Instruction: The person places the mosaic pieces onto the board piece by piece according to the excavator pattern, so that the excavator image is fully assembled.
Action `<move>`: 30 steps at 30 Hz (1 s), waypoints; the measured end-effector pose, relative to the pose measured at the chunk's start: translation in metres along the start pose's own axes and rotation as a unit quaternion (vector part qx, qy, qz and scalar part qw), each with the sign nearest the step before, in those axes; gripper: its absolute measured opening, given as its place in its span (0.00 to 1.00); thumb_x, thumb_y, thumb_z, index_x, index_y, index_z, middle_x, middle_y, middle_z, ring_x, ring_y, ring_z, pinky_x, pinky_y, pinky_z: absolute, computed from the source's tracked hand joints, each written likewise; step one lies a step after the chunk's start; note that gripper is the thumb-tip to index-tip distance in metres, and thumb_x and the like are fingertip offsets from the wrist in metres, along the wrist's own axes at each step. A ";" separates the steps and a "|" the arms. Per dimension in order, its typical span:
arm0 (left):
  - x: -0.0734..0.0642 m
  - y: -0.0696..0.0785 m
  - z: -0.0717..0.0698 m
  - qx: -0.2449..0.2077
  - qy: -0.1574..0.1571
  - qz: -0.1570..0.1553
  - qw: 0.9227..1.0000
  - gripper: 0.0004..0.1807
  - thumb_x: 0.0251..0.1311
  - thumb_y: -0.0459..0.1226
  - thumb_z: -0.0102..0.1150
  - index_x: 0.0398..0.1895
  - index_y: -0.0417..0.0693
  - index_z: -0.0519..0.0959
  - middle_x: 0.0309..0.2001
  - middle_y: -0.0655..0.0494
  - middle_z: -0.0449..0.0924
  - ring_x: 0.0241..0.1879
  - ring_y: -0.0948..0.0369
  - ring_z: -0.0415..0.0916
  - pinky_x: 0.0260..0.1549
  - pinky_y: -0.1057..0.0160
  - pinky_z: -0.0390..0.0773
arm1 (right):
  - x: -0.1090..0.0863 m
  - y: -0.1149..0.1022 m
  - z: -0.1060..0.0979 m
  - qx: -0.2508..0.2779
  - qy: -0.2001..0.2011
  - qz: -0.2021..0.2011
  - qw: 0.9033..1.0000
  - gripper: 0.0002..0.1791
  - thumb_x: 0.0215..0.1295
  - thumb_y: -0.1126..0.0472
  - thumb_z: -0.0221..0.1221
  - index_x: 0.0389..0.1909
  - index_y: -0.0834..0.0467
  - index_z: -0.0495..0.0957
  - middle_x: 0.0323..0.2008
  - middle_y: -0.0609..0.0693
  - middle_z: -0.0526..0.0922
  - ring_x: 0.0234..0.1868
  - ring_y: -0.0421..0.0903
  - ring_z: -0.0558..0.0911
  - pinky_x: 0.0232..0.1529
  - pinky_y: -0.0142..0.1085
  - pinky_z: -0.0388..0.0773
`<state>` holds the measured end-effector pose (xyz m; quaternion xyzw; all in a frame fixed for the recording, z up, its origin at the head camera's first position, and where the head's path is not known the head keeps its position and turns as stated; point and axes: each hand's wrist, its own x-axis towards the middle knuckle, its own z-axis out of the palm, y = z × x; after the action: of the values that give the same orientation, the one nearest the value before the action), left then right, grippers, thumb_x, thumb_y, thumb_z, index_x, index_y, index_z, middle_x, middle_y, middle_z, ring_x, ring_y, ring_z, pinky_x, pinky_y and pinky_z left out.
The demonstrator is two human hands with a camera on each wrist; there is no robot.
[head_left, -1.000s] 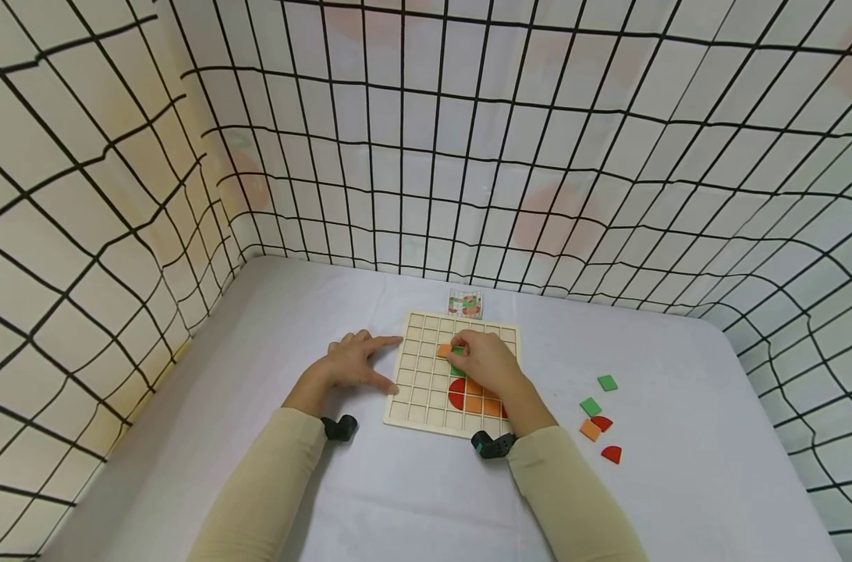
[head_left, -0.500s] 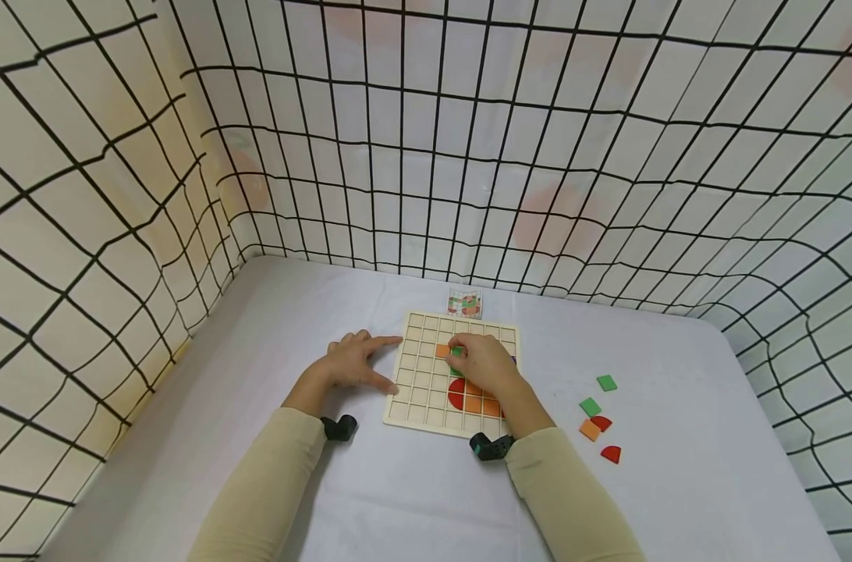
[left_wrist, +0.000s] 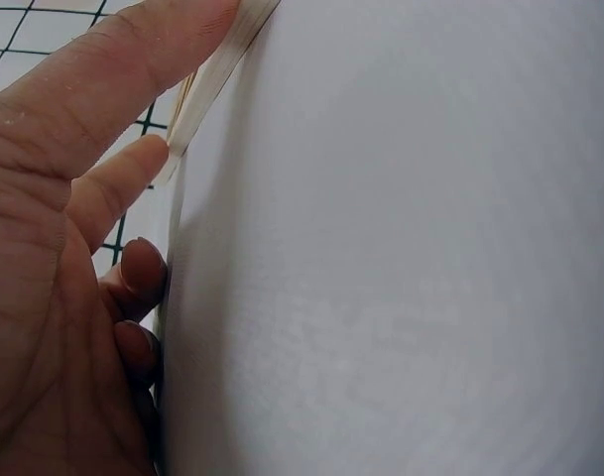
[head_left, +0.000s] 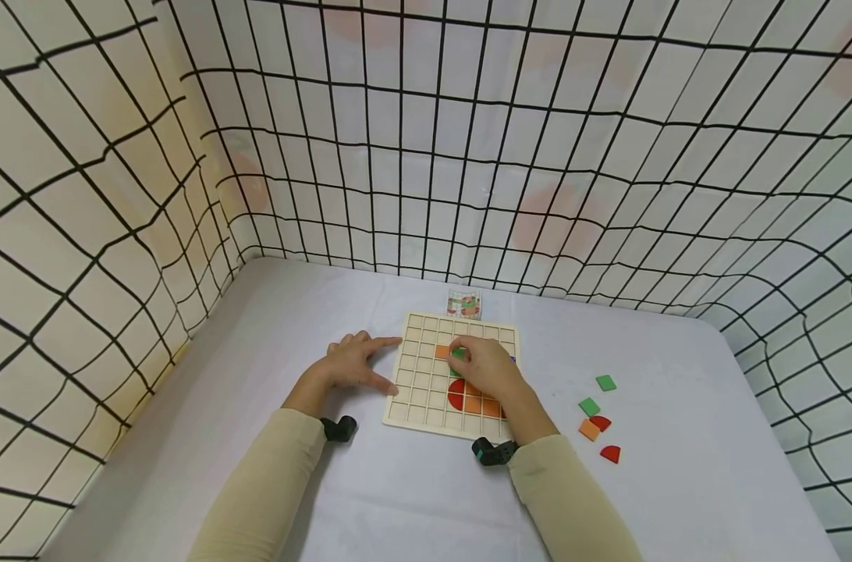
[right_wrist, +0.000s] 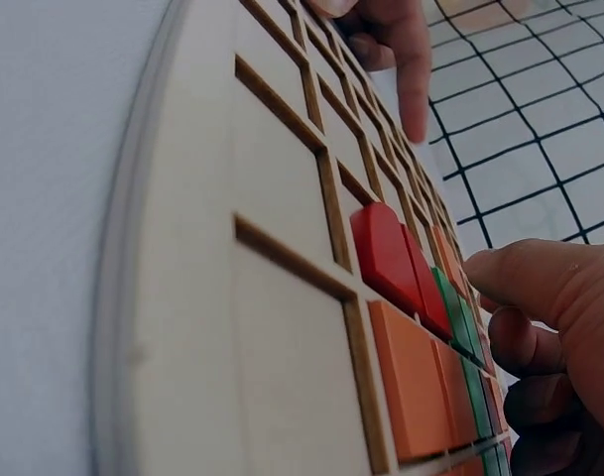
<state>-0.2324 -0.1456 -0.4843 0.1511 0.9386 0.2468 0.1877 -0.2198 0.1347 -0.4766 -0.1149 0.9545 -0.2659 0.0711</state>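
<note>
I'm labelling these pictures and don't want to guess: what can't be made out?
Head view: the pattern on the card, too small to read.
Head view: cells of the board under the right hand, which covers them.
Head view: whether it pinches the green piece, which it partly covers.
Right wrist view: much of the left hand, cut off by the top edge.
Left wrist view: most of the board, hidden by that hand or beyond the top edge.

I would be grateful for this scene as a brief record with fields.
Board: wooden grid, partly filled
Left hand: thumb and forefinger spread at the board's left edge
Right hand: fingertips at a green piece on the board; pinch unclear
Loose pieces: two green, two red, one orange, right of the board
Card: patterned, beyond the board's far edge
</note>
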 end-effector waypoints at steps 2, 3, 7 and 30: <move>0.000 0.000 0.001 0.001 0.000 0.000 1.000 0.55 0.39 0.62 0.79 0.76 0.75 0.65 0.51 0.57 0.71 0.45 0.58 0.62 0.45 0.55 0.58 | -0.004 0.003 -0.002 0.009 0.009 0.007 1.000 0.15 0.70 0.48 0.63 0.53 0.49 0.83 0.23 0.45 0.77 0.23 0.43 0.71 0.27 0.36 0.66; 0.000 -0.001 0.001 0.002 0.000 0.000 1.000 0.55 0.39 0.62 0.79 0.76 0.75 0.65 0.51 0.57 0.71 0.45 0.58 0.62 0.45 0.55 0.58 | -0.006 0.005 -0.002 0.011 0.016 0.010 1.000 0.15 0.69 0.49 0.64 0.53 0.50 0.83 0.23 0.45 0.77 0.24 0.43 0.71 0.28 0.36 0.67; 0.001 -0.001 0.002 0.002 0.002 0.001 1.000 0.54 0.40 0.62 0.79 0.76 0.75 0.65 0.51 0.57 0.71 0.45 0.58 0.62 0.45 0.55 0.58 | -0.014 0.017 -0.007 0.016 0.037 0.028 0.999 0.19 0.69 0.48 0.63 0.56 0.50 0.83 0.24 0.46 0.75 0.27 0.43 0.72 0.30 0.36 0.66; 0.000 0.003 0.001 0.000 0.001 -0.009 1.000 0.54 0.39 0.62 0.79 0.75 0.75 0.66 0.52 0.57 0.71 0.45 0.58 0.62 0.46 0.55 0.58 | -0.080 0.106 -0.065 0.048 0.108 0.165 0.979 0.24 0.72 0.48 0.60 0.63 0.55 0.78 0.35 0.52 0.75 0.33 0.48 0.72 0.31 0.37 0.68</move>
<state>-0.2312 -0.1427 -0.4836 0.1428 0.9402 0.2449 0.1890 -0.1751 0.2754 -0.4715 0.0769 0.9485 -0.3069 0.0153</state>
